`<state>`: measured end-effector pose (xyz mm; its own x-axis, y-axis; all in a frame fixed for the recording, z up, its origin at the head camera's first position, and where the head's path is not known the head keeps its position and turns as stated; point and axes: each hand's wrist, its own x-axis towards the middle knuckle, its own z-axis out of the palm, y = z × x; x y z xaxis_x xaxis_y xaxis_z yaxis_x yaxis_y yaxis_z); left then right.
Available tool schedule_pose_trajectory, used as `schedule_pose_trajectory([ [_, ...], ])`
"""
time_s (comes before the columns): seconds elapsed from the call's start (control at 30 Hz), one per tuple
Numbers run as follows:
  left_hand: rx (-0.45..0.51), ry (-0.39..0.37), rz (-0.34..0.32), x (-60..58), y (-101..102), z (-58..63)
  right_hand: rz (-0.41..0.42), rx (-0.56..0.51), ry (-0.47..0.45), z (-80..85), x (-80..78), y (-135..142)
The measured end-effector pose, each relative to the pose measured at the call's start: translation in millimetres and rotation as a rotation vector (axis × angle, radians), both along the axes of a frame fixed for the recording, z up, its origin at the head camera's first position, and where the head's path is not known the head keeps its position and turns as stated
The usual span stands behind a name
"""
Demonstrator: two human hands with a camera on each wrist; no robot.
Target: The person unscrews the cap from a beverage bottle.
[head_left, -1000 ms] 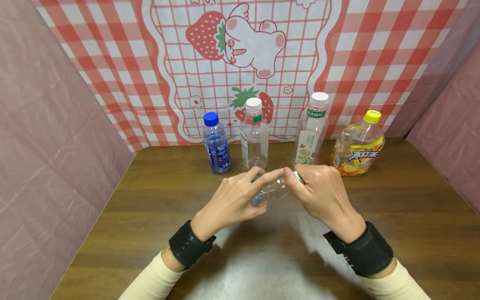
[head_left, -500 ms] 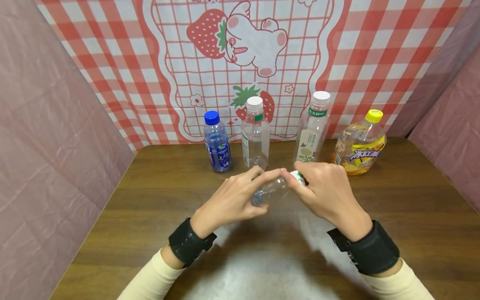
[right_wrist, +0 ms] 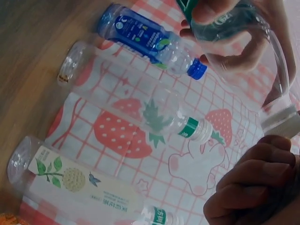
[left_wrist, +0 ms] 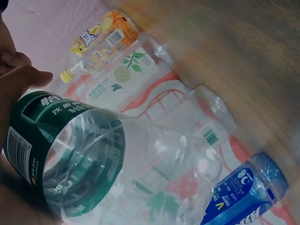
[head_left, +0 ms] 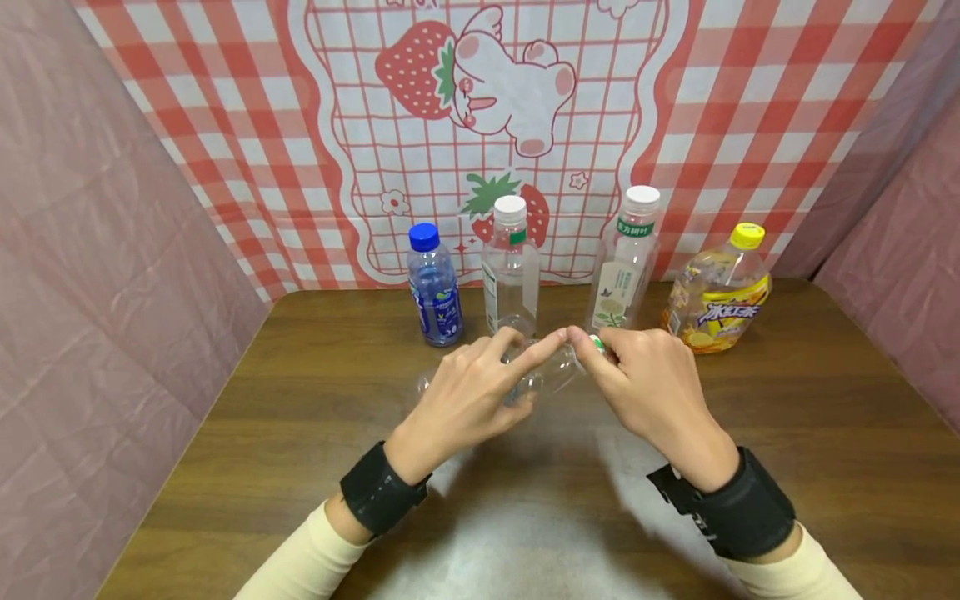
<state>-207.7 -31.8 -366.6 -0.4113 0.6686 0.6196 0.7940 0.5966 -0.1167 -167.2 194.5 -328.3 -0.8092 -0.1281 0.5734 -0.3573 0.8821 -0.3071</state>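
A clear plastic water bottle (left_wrist: 159,164) with a green label (left_wrist: 84,159) lies sideways between my hands over the table. My left hand (head_left: 468,383) grips its body around the label, thumb and index finger spread apart. At the neck end, the fingers of my right hand (head_left: 652,383) curl around the white cap (right_wrist: 280,123), whose green-marked top shows in the head view. My left index fingertip and right thumb tip meet above the bottle's shoulder. Much of the bottle is hidden behind the left hand in the head view.
Along the back of the wooden table (head_left: 285,467) stand a blue-capped bottle (head_left: 437,287), a clear white-capped bottle (head_left: 512,275), a taller white-capped bottle (head_left: 624,262) and a yellow-capped iced tea bottle (head_left: 718,292). A checked strawberry cloth (head_left: 225,125) hangs behind them.
The bottle has tilted slightly, so its base now shows left of my left hand. My right hand has turned a little at the cap, leaving less of it showing than half a second ago.
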Motion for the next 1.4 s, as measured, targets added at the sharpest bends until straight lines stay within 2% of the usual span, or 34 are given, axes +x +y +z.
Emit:
schedule_pose_trajectory([
  [0.13,0.017,-0.018,-0.014,0.6,-0.1,0.3,0.071,-0.029,0.066,-1.0,-0.2,-0.5],
  [0.4,0.024,-0.087,-0.057,2.4,-0.7,1.3,0.175,-0.029,0.12,-0.1,-0.4,2.8],
  [0.53,0.037,-0.145,-0.111,2.1,-2.1,2.0,0.23,-0.014,0.161,-0.6,-1.4,4.4],
  [0.63,0.058,-0.214,-0.174,1.0,-3.6,2.6,0.257,0.009,0.184,-0.3,-1.8,5.2],
  [0.77,0.077,-0.279,-0.223,-0.3,-4.7,2.2,0.24,0.058,0.217,0.6,-1.4,6.2],
  [0.9,0.092,-0.267,-0.19,-0.6,-2.5,0.5,0.137,0.068,0.199,1.3,0.0,7.1],
  [0.97,0.104,-0.249,-0.162,-0.2,-1.1,-0.2,0.083,0.045,0.171,1.9,0.8,6.8],
  [1.1,0.122,-0.226,-0.117,2.0,0.8,-0.8,0.034,-0.038,0.121,2.3,2.6,3.3],
  [1.23,0.136,-0.21,-0.076,3.2,2.0,-2.0,0.022,-0.133,0.132,1.5,3.5,-1.7],
  [1.4,0.15,-0.18,-0.06,3.2,3.3,-3.2,0.082,-0.207,0.209,0.5,2.9,-2.7],
])
